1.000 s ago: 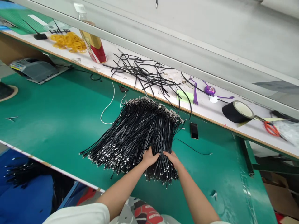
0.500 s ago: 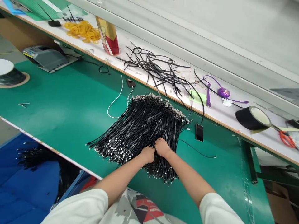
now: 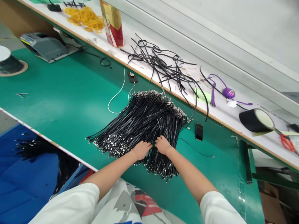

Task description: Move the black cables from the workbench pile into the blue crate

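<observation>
A large heap of black cables (image 3: 144, 115) with metal connector ends lies fanned out on the green table. My left hand (image 3: 141, 150) rests on the near part of the heap, fingers stretched out and slightly apart. Close beside it on the right, my right hand (image 3: 163, 145) has its fingers curled into the cables. A narrow gap in the near ends of the heap runs between the two hands. One loose thin cable (image 3: 196, 150) extends to the right across the table.
A phone (image 3: 199, 132) lies right of the heap, a white cord (image 3: 116, 95) behind it. The shelf holds black strips (image 3: 161, 65), yellow rubber bands (image 3: 85, 18), a roll of black tape (image 3: 255, 120) and orange-handled scissors (image 3: 287, 143). More cables (image 3: 35, 149) lie over a blue container (image 3: 25, 186).
My left hand has moved slightly left, away from the right hand, and its fingers have straightened. The right hand stays at nearly the same spot on the cables. The view has shifted a little.
</observation>
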Demonstrator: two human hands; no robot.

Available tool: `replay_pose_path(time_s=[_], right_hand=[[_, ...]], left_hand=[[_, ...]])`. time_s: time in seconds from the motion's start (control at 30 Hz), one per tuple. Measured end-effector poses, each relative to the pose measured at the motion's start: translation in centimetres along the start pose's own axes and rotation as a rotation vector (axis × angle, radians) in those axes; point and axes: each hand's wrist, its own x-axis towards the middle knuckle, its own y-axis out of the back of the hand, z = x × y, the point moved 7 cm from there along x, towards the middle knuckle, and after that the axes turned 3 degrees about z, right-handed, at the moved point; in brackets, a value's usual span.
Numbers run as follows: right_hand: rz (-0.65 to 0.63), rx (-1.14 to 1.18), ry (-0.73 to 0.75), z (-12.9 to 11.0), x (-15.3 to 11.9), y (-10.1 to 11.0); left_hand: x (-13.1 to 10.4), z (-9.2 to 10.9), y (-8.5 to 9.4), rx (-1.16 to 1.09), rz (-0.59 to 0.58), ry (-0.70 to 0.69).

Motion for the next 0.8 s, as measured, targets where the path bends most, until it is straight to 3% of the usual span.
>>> replay_pose_path(time_s=[0.3,0.57,0.8], right_hand=[[-0.012,0.016,0.025,-1.3,-0.9,-0.8],[-0.015,0.085,0.008,-2.8,-0.6,-2.5],[0.088,0.082,-0.052,-4.1,-2.2,-1.9]], left_hand=[[2.2,0.1,-2.3,-0.016,0.049,0.158],[3.4,0.5,-1.1,-0.149,0.030,0.067],[4.2,-0.3,0.1,-0.268,-0.041,0.026]])
